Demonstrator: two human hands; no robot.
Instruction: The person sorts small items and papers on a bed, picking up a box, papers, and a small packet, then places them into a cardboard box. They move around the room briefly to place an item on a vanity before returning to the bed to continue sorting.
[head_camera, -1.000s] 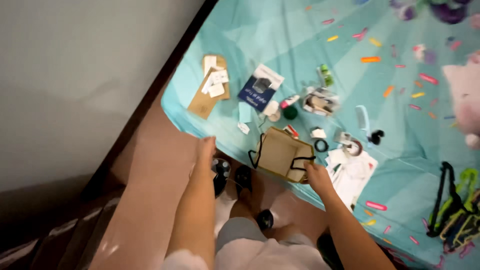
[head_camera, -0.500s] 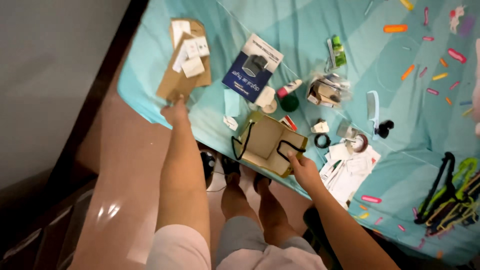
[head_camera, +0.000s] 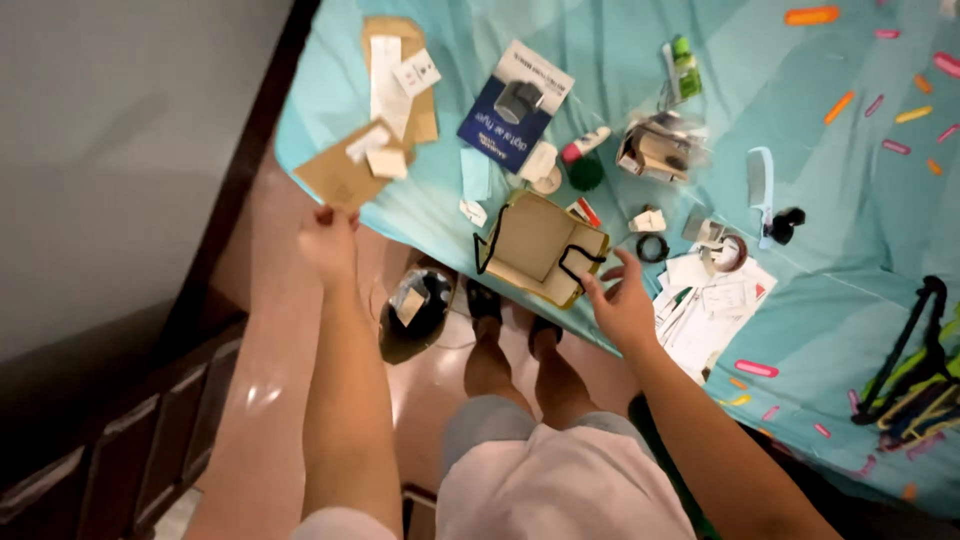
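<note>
Standing at the edge of a bed covered by a teal sheet (head_camera: 600, 60) with scattered coloured dashes. Left hand (head_camera: 328, 243) pinching the lower corner of a brown cardboard envelope (head_camera: 340, 175), fingers closed on it, lifting it off the bed edge so it is hanging partly over the floor; two small white paper slips (head_camera: 380, 150) lying on the envelope. Right hand (head_camera: 622, 305) hovering spread open, fingers apart, holding nothing, just beside the black cord handle of a small tan paper bag (head_camera: 540, 245); whether fingertips are touching the bag, hard to tell. Bag lying on its side at the near edge of the bed, mouth facing up toward the camera, apparently empty inside.

Sitting behind the envelope: another brown envelope with a long white receipt (head_camera: 385, 75). Lying near the middle: dark blue booklet (head_camera: 515, 105) with a grey device pictured on it. Resting beside it: small green round object (head_camera: 585, 175) and a white tube. Lying right of the bag: black ring (head_camera: 652, 247), stack of white papers (head_camera: 715, 310), light blue comb (head_camera: 760, 185), clear packet of small items (head_camera: 660, 150). Showing at far right: black and green straps (head_camera: 915, 380). Standing on pinkish floor below: bare legs, dark bin (head_camera: 415, 305) with paper inside.
</note>
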